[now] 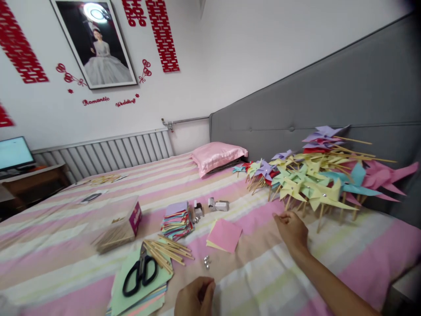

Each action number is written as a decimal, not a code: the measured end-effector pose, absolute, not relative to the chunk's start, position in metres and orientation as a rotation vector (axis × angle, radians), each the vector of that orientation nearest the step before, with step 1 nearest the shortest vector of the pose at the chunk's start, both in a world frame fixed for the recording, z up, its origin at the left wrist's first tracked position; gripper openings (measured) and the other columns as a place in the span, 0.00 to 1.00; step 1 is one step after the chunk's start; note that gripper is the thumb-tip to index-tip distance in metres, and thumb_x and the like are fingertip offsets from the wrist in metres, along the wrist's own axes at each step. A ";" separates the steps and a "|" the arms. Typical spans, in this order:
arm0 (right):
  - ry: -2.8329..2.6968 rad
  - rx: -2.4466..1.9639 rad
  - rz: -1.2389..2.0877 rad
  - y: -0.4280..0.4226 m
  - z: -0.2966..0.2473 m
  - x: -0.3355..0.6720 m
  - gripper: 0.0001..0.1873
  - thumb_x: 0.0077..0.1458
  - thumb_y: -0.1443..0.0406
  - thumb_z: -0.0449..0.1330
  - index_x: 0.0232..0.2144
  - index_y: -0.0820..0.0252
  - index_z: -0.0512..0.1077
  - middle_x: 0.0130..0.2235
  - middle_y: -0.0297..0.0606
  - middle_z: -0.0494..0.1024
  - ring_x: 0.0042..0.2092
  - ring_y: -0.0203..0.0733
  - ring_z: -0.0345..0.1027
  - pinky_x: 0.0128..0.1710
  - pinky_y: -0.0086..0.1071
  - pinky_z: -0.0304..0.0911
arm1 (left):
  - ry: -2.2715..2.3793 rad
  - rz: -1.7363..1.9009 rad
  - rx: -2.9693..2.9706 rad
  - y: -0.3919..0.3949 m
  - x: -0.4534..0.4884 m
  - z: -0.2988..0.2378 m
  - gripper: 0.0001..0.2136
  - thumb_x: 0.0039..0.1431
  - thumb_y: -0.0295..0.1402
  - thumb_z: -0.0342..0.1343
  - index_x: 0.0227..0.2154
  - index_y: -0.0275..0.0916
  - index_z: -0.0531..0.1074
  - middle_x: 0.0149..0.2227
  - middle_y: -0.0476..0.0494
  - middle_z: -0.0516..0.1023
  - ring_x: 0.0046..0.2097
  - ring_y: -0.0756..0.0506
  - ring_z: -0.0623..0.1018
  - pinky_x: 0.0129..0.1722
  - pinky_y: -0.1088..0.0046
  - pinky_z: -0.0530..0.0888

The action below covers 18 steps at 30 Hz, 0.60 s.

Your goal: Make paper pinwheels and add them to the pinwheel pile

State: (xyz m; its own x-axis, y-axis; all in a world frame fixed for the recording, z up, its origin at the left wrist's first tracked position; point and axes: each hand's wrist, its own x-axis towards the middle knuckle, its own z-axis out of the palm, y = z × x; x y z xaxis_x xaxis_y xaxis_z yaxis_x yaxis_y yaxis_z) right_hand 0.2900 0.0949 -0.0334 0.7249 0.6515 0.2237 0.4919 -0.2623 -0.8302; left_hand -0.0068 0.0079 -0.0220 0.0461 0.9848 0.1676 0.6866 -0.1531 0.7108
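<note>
A framed portrait [98, 52] hangs above the sectional radiator [112, 151]. A pink satin pillow [217, 156] lies beside the grey upholstered headboard [329, 87].

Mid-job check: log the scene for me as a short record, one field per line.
Left hand: curled hand, nearest the small silver pieces; anything held is hidden
Right hand: curled hand, close to the pinwheels; grip unclear
Pinwheels: many, mixed colors, grouped before the gray headboard
Scissors: black-handled scissors on green paper
Sticks: loose wooden sticks beside the scissors
Paper: pink square partly over yellow; mixed-color stack nearby
Surface: striped bedspread
</note>
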 end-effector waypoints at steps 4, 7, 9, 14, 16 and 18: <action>-1.167 -1.734 0.275 0.086 -0.027 0.251 0.12 0.45 0.55 0.53 0.27 0.58 0.67 0.25 0.37 0.76 0.28 0.42 0.69 0.28 0.29 0.61 | 1.813 0.861 1.976 0.003 -0.007 -0.017 0.12 0.50 0.36 0.48 0.24 0.38 0.75 0.21 0.44 0.78 0.25 0.45 0.75 0.25 0.75 0.65; -1.395 -1.625 0.340 0.081 -0.023 0.222 0.10 0.46 0.57 0.54 0.26 0.57 0.69 0.26 0.36 0.76 0.28 0.41 0.69 0.28 0.28 0.62 | 1.879 0.828 2.006 0.001 -0.009 -0.017 0.11 0.50 0.34 0.48 0.24 0.39 0.76 0.22 0.43 0.78 0.26 0.44 0.75 0.24 0.75 0.64; -1.518 -1.575 0.353 0.077 -0.022 0.205 0.10 0.45 0.58 0.55 0.28 0.56 0.71 0.31 0.36 0.77 0.31 0.41 0.69 0.31 0.29 0.62 | 1.906 0.807 2.010 0.001 -0.009 -0.017 0.11 0.50 0.33 0.48 0.24 0.38 0.76 0.23 0.43 0.79 0.26 0.44 0.75 0.24 0.75 0.64; -1.717 -1.545 0.335 0.073 -0.024 0.173 0.16 0.43 0.60 0.56 0.37 0.57 0.71 0.41 0.38 0.75 0.43 0.44 0.67 0.43 0.34 0.60 | 1.919 0.803 2.009 -0.001 -0.009 -0.015 0.11 0.50 0.33 0.49 0.23 0.39 0.76 0.22 0.44 0.78 0.25 0.45 0.75 0.24 0.75 0.62; -1.769 -1.561 0.331 0.074 -0.027 0.165 0.20 0.42 0.61 0.57 0.40 0.59 0.71 0.44 0.40 0.74 0.48 0.46 0.64 0.47 0.35 0.58 | 1.924 0.796 2.013 -0.002 -0.010 -0.015 0.11 0.50 0.32 0.49 0.23 0.39 0.76 0.22 0.44 0.78 0.25 0.45 0.75 0.23 0.75 0.62; -1.805 -1.591 0.328 0.075 -0.031 0.159 0.22 0.41 0.62 0.58 0.43 0.62 0.70 0.47 0.43 0.72 0.50 0.48 0.61 0.50 0.36 0.56 | 1.928 0.784 2.019 -0.002 -0.010 -0.014 0.11 0.50 0.32 0.48 0.23 0.39 0.76 0.22 0.44 0.78 0.26 0.44 0.75 0.23 0.75 0.62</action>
